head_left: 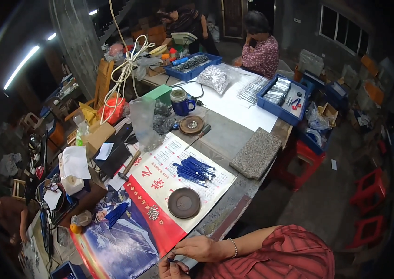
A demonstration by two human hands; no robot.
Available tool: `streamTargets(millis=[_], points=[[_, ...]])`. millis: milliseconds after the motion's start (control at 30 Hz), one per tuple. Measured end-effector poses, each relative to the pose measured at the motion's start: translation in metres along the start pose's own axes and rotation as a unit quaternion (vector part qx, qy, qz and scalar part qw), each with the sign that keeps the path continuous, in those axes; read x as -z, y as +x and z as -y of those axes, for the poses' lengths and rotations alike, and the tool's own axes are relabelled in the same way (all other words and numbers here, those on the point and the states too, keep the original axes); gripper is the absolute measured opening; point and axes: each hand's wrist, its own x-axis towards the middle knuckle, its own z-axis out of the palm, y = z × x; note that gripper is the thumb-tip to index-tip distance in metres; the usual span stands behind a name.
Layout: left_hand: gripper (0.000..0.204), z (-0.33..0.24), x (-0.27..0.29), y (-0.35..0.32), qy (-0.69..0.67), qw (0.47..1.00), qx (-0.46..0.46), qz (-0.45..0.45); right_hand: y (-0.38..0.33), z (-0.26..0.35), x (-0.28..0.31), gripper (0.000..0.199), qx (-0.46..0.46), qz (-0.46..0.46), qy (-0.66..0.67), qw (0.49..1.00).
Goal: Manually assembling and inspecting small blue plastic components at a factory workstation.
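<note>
At the lower edge, my left hand (173,269) has its fingers curled in a pinch around a small dark piece, too small to name. My right hand (201,247), with a beaded bracelet at the wrist, meets it from above, fingertips pressed together at the same spot. Just beyond lies a sheet with red print (171,228), bearing a round brown dish (184,202) and a pile of small silvery beads (152,212). A bundle of thin blue strands (194,171) with pale tips lies farther off, and a second blue bundle (118,214) rests on a picture poster (118,244).
A hammer (129,166), a screwdriver-like tool (198,136), a blue mug (183,103) and a stone slab (255,153) lie around the table. Blue trays (282,100) stand farther back. One person (261,53) sits across, another (190,25) bends behind. Red stools (299,165) stand at right.
</note>
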Motion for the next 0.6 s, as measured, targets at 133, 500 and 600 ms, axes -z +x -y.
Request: streamTargets(millis=[133, 500, 600], points=[[0.022, 0.002, 0.006, 0.000, -0.036, 0.999, 0.004, 0.028, -0.001, 0.003, 0.004, 0.017, -0.098, 0.029, 0.110, 0.989], [0.022, 0.002, 0.007, -0.002, -0.046, 0.999, 0.021, 0.020, 0.003, 0.013, 0.012, 0.021, -0.281, 0.059, 0.244, 0.926], [0.022, 0.005, 0.008, -0.002, -0.051, 0.998, 0.025, -0.008, 0.003, 0.014, 0.010, 0.022, -0.310, 0.065, 0.279, 0.907]])
